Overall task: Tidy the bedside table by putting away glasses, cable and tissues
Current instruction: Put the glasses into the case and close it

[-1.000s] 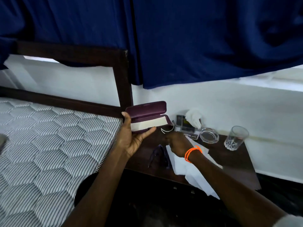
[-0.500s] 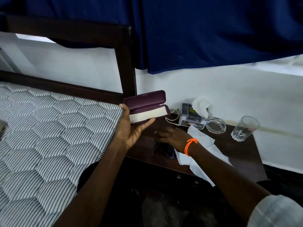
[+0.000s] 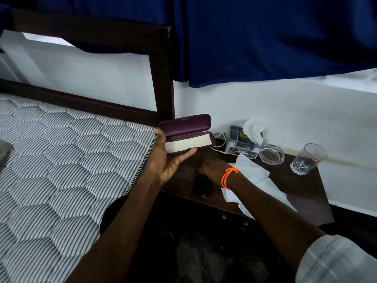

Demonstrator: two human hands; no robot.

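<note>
The left hand (image 3: 169, 160) held the open purple case (image 3: 186, 134) near the middle of the frame. The right hand (image 3: 212, 170) reached down to the dark glasses (image 3: 203, 185) on the tabletop (image 3: 295, 186); its grip could not be told. The glasses should probably be folded, lifted gently, then laid inside.

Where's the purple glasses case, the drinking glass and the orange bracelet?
purple glasses case (image 3: 184, 125): head view, on its open lid.
drinking glass (image 3: 308, 159): head view, on its clear side wall.
orange bracelet (image 3: 228, 177): head view, on the band at the wrist.
</note>
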